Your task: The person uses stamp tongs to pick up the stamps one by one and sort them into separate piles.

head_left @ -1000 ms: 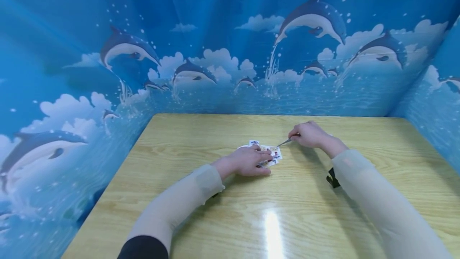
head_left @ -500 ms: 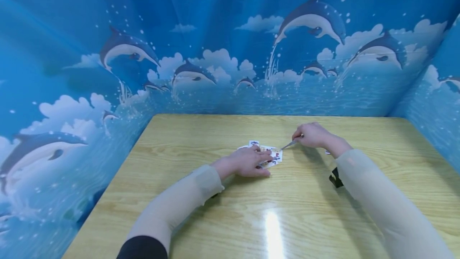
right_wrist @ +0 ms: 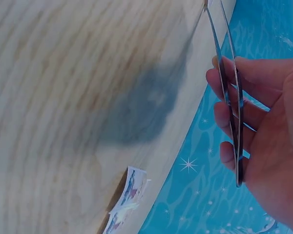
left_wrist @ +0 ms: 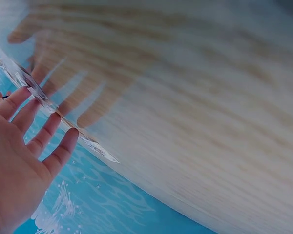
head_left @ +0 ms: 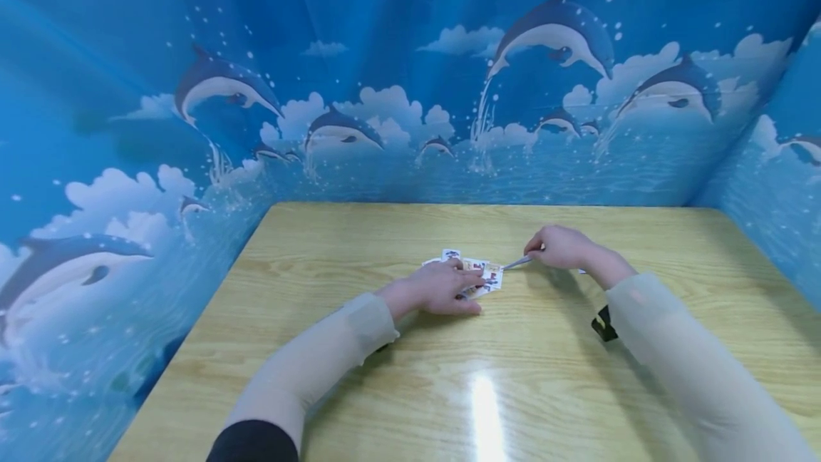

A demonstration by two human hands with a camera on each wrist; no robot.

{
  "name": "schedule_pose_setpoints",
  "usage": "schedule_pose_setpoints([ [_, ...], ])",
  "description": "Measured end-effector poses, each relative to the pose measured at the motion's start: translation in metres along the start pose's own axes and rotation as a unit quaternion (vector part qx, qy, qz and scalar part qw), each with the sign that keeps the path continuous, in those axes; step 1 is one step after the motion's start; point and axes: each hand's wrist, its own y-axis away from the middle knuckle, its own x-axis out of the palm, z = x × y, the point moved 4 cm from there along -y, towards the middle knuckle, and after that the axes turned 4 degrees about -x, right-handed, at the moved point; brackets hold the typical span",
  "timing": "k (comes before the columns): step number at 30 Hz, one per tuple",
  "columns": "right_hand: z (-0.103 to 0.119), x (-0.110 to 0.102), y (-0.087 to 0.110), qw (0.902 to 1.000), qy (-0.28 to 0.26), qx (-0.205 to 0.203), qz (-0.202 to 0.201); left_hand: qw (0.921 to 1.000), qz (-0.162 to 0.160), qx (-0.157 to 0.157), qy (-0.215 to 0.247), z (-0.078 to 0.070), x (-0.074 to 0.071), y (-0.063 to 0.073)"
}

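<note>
My left hand (head_left: 444,286) lies with spread fingers on a small group of overlapping white printed cards (head_left: 494,277); the palm side shows in the left wrist view, fingertips against the card edge (left_wrist: 95,146). Part of the group is hidden under this hand. To the right, my right hand (head_left: 559,247) pinches a pair of metal tweezers (head_left: 518,262) between thumb and fingers. The tweezer tips reach the upper right corner of the rightmost card. In the right wrist view the tweezers (right_wrist: 229,92) have their two arms slightly apart, with the tips at the top edge of the picture.
Another printed card piece (right_wrist: 129,197) lies on the table behind the right wrist, mostly hidden in the head view. The wood-grain table (head_left: 359,230) ends at a blue dolphin backdrop (head_left: 410,141). A black strap piece (head_left: 603,324) hangs under the right sleeve.
My right hand has shifted slightly right and toward me, and the tweezer tips have gone from the card's upper edge to its right corner. The left hand stays in place.
</note>
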Motion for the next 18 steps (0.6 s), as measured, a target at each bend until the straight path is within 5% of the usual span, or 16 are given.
schedule_pose_setpoints([
  [18,0.0044,0.0084,-0.0035,0.9985,-0.008,-0.014,-0.052,1.0,0.008,-0.002,0.003,-0.0004,-0.0007,-0.0002],
])
